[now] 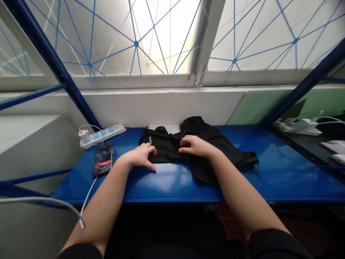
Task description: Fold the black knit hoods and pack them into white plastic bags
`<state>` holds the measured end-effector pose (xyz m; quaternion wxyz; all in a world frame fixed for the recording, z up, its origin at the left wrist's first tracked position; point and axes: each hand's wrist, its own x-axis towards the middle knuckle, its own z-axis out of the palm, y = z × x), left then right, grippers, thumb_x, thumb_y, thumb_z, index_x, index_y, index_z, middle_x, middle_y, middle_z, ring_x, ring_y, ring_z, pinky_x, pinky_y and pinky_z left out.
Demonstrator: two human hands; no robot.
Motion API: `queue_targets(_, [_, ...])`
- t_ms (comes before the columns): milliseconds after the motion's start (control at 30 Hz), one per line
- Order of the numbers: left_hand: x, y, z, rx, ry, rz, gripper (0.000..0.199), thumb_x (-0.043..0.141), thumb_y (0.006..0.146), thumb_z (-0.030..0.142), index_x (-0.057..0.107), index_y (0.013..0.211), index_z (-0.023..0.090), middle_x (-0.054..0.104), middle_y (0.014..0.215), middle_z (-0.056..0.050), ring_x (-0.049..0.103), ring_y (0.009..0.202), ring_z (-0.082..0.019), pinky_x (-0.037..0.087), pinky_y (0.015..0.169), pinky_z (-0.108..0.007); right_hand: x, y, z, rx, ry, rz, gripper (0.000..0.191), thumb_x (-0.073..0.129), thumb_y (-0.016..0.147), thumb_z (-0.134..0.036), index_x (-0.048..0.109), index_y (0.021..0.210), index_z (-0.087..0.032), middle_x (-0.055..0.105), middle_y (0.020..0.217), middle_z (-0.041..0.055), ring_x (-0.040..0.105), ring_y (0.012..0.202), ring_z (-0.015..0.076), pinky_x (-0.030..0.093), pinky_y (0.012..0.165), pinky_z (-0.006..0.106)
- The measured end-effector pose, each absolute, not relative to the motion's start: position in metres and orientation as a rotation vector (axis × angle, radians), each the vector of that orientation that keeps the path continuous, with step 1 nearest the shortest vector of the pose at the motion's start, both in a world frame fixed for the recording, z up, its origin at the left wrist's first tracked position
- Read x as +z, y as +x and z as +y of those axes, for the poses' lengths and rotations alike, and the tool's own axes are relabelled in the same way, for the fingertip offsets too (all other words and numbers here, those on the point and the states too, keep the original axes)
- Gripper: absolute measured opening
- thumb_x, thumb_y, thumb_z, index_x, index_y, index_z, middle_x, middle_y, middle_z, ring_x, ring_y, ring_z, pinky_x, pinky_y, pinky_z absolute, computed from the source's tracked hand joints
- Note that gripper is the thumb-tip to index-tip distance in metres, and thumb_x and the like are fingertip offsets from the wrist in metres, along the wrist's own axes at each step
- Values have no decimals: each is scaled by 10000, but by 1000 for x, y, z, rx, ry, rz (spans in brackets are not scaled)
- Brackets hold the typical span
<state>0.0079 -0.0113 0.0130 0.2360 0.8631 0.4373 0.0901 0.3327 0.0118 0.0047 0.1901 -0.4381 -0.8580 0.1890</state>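
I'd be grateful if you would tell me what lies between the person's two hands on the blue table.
In the head view, a black fabric garment lies between the left hand and the right hand.

The blue metal bench [280, 180] runs along beneath the window ledge, its painted top glossy. A crumpled black garment [167, 147] lies spread across the middle, with small white lettering near its left side and one corner trailing toward the right. A flat white item [164, 128] sits just behind it, partly tucked under the cloth. Toward the back left corner, a white power strip [102, 136] lies at an angle. Just in front of it rests a phone [102, 160], its screen lit and partly blurred, with a white cable [90, 192] running from it over the front edge.
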Motion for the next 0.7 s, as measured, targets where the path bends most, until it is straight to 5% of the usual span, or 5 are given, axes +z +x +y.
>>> queue_targets(100, [13, 8, -12, 284, 2406, 1183, 160, 748, 708, 308, 694, 847, 250, 637, 961, -58, 586, 943, -262, 473, 808, -342, 5, 329, 4, 499, -1239, -2623, 567, 901, 594, -492, 740, 1104, -304, 662, 1150, 94, 572, 1139, 357, 458, 961, 460])
queue_targets(167, [12, 6, -10, 432, 2399, 1159, 32, 646, 792, 257, 665, 790, 232, 643, 866, -49, 591, 847, -232, 463, 778, -336, 4, 328, 4, 477, -1247, -2638, 428, 884, 638, -431, 758, 1021, -288, 674, 1107, 94, 589, 1103, 350, 459, 955, 469])
queue_targets(233, [13, 2, -6, 685, 2310, 1188, 65, 606, 841, 261, 659, 840, 225, 649, 815, -32, 590, 769, -207, 460, 745, -327, 4, 328, 6, 529, -1167, -2551, 185, 767, 790, -398, 750, 885, -240, 694, 967, 78, 630, 951, 280, 484, 881, 409])
queue_targets(433, [38, -11, 4, 1587, 1731, 1223, 209, 750, 778, 348, 690, 909, 197, 672, 840, -27, 625, 813, -185, 489, 768, -293, 37, 330, 6, 454, -1070, -1881, 342, 538, 947, -492, 748, 974, -223, 734, 876, 55, 667, 824, 244, 505, 784, 369])
queue_targets(700, [115, -22, -13, 1477, 1338, 906, 405, 878, 650, 308, 666, 976, 195, 673, 856, -23, 659, 734, -159, 548, 699, -289, 121, 324, -12, 712, -1023, -1761, 339, 689, 834, -533, 682, 809, -195, 645, 686, 8, 574, 616, 170, 436, 567, 284])
